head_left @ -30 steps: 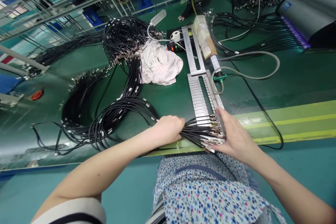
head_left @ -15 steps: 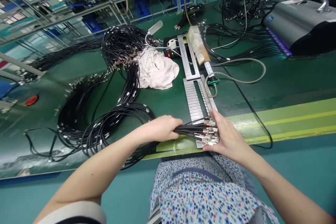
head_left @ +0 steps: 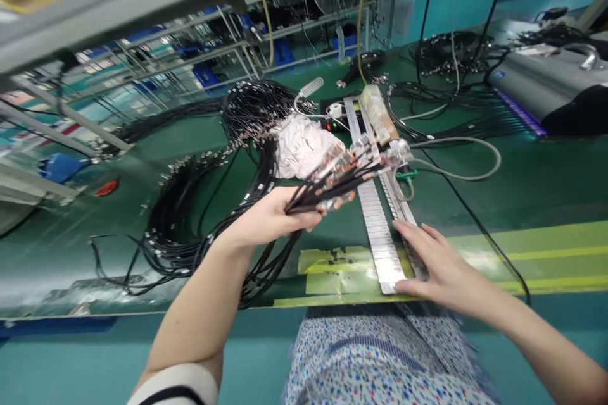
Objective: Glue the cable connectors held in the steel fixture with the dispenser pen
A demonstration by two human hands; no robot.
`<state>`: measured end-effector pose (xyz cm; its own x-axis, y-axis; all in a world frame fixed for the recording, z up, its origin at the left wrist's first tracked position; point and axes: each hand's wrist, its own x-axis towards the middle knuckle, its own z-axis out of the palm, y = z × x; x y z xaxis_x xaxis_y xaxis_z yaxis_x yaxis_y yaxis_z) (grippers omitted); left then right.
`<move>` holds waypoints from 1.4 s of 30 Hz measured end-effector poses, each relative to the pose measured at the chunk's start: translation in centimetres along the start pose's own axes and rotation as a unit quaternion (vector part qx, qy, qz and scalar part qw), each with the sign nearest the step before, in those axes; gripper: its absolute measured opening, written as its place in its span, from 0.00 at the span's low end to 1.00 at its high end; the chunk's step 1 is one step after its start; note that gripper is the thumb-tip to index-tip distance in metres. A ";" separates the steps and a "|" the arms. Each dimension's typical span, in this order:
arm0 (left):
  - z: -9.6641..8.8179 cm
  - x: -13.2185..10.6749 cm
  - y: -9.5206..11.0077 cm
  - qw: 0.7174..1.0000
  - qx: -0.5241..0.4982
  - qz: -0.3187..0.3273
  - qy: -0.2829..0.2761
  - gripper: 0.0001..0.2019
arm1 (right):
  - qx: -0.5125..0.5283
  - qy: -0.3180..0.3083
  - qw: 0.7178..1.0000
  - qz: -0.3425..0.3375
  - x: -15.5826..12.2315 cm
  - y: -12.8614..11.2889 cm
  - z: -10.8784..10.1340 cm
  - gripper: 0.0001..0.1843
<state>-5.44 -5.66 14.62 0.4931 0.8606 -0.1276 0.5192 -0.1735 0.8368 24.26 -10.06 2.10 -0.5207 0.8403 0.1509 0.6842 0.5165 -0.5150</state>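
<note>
A green bench with a yellow stripe along its near edge stands on a teal floor. Behind it run grey metal racks holding blue bins, brightly lit.

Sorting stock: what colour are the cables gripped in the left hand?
Black cables, metal-tipped; head view.

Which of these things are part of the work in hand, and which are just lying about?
In hand:
left hand gripping the cable bundle
right hand resting open on the metal jig

Lying about:
cloth
cable piles
grey machine
grey hose
</note>
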 end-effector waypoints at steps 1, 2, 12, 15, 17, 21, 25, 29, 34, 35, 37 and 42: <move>-0.6 -0.1 0.4 0.999 -0.020 -0.002 0.042 0.08 | 0.034 0.005 0.999 -0.003 1.5 -1.0 -1.1 0.43; -1.2 -0.1 0.7 0.996 -0.037 0.001 0.075 0.08 | 0.085 0.024 0.996 -0.003 3.3 -2.3 -2.4 0.39; -6.0 -1.5 0.6 0.959 -0.175 0.071 0.212 0.12 | 0.419 0.002 0.903 -0.091 21.8 -16.5 -9.8 0.11; -7.0 -2.0 0.3 0.940 -0.164 0.096 0.285 0.12 | 0.346 -0.035 0.934 -0.077 23.4 -18.2 -11.1 0.10; -7.8 -2.5 0.2 0.924 -0.154 0.120 0.328 0.12 | 0.308 -0.082 0.945 -0.069 24.2 -19.1 -12.2 0.09; -9.3 -3.7 -0.3 0.900 -0.184 0.153 0.364 0.12 | 0.178 -0.129 0.974 -0.047 25.9 -21.1 -14.5 0.12; -10.3 -4.6 -0.9 0.889 -0.227 0.168 0.361 0.13 | 0.031 -0.058 0.996 -0.065 27.0 -23.9 -15.8 0.16; -10.9 -4.9 -0.5 0.894 -0.231 0.173 0.343 0.14 | -0.008 -0.119 0.986 -0.116 27.4 -26.6 -15.6 0.18; -11.9 -4.9 -0.3 0.914 -0.288 0.186 0.217 0.17 | -0.030 -0.034 0.981 -0.188 28.0 -27.1 -14.2 0.15; -12.0 -4.8 -0.4 0.917 -0.303 0.188 0.178 0.19 | -0.043 0.006 0.976 -0.215 28.1 -26.8 -13.8 0.15; -12.0 -4.3 -0.5 0.919 -0.323 0.187 0.126 0.24 | -0.050 0.064 0.962 -0.260 28.2 -25.9 -13.1 0.17; -11.2 -2.2 -0.1 0.937 -0.302 0.165 0.054 0.23 | -0.045 0.116 0.958 -0.259 28.1 -22.3 -12.2 0.21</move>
<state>-14.37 -2.17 20.78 0.4663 0.8570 0.2193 -0.1554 -0.1647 0.9740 0.57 4.02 28.09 -0.6817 0.4767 0.5550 0.4114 0.8771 -0.2480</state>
